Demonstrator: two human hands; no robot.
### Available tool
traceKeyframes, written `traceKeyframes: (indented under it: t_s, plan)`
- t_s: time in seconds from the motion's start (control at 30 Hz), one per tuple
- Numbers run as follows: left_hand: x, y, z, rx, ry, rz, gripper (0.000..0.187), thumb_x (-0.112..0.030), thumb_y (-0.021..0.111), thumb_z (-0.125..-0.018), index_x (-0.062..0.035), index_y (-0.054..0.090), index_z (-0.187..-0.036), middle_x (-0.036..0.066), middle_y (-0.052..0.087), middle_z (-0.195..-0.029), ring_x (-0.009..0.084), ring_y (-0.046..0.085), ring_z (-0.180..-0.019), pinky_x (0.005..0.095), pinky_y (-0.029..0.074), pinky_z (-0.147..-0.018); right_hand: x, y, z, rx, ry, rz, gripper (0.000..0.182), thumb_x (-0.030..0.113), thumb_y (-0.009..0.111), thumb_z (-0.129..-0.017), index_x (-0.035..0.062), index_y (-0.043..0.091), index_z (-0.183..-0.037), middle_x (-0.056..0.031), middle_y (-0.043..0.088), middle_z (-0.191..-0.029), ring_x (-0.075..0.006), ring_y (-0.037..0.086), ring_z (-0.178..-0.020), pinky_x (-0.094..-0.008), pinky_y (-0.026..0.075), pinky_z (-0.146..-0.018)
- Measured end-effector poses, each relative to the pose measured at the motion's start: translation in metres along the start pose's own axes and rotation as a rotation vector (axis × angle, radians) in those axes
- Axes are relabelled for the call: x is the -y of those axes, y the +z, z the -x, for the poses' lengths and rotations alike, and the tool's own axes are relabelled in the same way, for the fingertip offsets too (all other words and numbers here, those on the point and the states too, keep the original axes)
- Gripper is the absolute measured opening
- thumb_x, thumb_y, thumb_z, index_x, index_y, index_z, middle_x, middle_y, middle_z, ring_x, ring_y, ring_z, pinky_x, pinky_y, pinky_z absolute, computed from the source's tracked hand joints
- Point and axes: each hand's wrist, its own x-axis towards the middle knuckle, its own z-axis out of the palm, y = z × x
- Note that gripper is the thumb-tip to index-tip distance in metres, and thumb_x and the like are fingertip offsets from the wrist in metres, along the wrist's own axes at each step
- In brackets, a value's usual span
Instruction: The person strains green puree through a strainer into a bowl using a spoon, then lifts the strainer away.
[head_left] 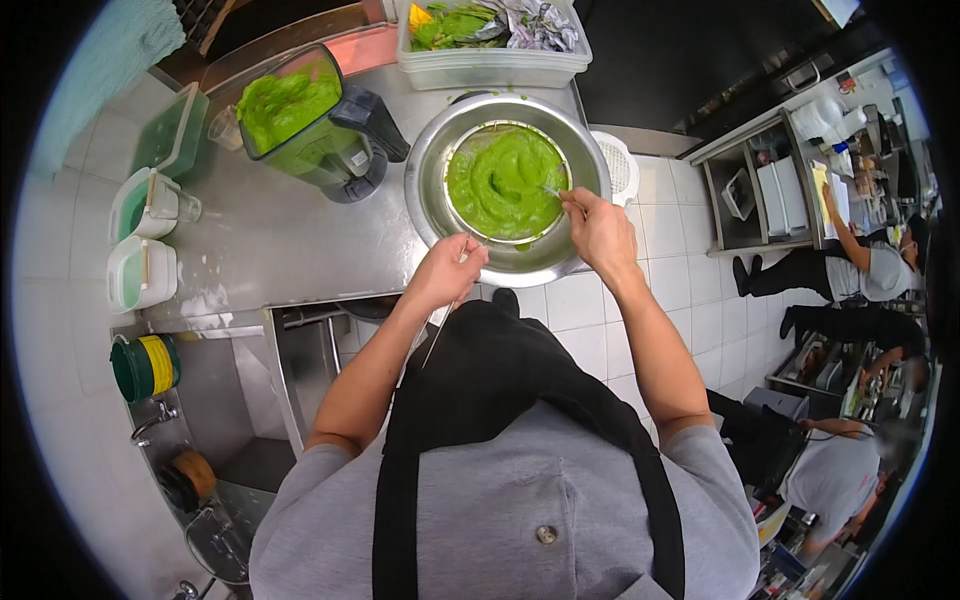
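Thick green puree (500, 180) fills a round metal strainer (452, 212), which sits inside a wide steel bowl (425, 150). My left hand (445, 272) is closed around the strainer's thin handle, in front of the bowl's near left rim. A slim metal utensil (551, 190), its working end sunk in the puree, is pinched in my right hand (602, 232) above the right side of the bowl. What kind of utensil it is, I cannot make out. Left of the bowl, a blender jug (335, 165) lies tilted, its inside coated with green puree.
Behind the bowl stands a clear plastic tub (490, 68) with leaves and foil-like scraps. White containers (143, 272) line the steel counter's (270, 230) left edge, near a sink (240, 400). Several co-workers (830, 475) stand at the far right.
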Motion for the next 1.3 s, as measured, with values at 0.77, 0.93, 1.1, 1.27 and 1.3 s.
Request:
traceKeyframes:
  t_s: [0.77,0.93,1.1,1.27,1.3]
  plan:
    - [-0.013,0.003,0.002,-0.049,-0.030,-0.009,0.022,-0.021,0.059,-0.104,-0.0010,0.055,-0.097,0.002,0.052,-0.062,0.0106,0.046,-0.037,0.0304,0.038,-0.035,-0.019,0.023,0.020,-0.246,-0.332,0.278,0.046,0.005,0.063,-0.084,0.0116,0.067,-0.128,-0.0119,0.064,-0.095,-0.0307,0.070,-0.082,-0.0439,0.060,-0.069]
    - [-0.004,0.002,-0.002,-0.023,-0.014,0.021,0.022,-0.022,0.060,-0.104,-0.0013,0.054,-0.097,0.002,0.052,-0.062,0.0102,0.045,-0.037,0.0303,0.037,-0.035,-0.004,0.016,0.013,-0.273,-0.276,0.210,0.043,0.005,0.060,-0.089,0.0145,0.067,-0.130,-0.0119,0.065,-0.096,-0.0359,0.070,-0.080,-0.0475,0.059,-0.068]
    - [-0.015,0.004,0.002,-0.020,-0.012,0.011,0.023,-0.022,0.060,-0.104,-0.0010,0.054,-0.097,0.002,0.052,-0.062,0.0098,0.045,-0.037,0.0300,0.037,-0.034,-0.008,0.025,0.014,-0.201,-0.260,0.236,0.044,0.004,0.060,-0.086,0.0120,0.067,-0.129,-0.0124,0.064,-0.095,-0.0341,0.071,-0.084,-0.0463,0.059,-0.069]
    - [-0.009,0.004,0.001,-0.001,-0.008,0.050,0.024,-0.022,0.060,-0.104,-0.0010,0.054,-0.096,0.002,0.052,-0.062,0.0094,0.045,-0.037,0.0293,0.037,-0.034,0.001,0.006,0.001,-0.197,-0.225,0.124,0.039,0.004,0.057,-0.089,0.0132,0.072,-0.124,-0.0124,0.067,-0.094,-0.0340,0.070,-0.086,-0.0469,0.059,-0.071]
    - [-0.011,0.005,0.002,0.002,-0.010,0.047,0.024,-0.022,0.060,-0.104,-0.0010,0.054,-0.096,0.002,0.052,-0.062,0.0094,0.045,-0.037,0.0293,0.037,-0.034,-0.001,0.007,-0.009,-0.276,-0.236,0.118,0.040,0.005,0.057,-0.089,0.0139,0.072,-0.125,-0.0123,0.067,-0.094,-0.0339,0.070,-0.086,-0.0465,0.058,-0.071]
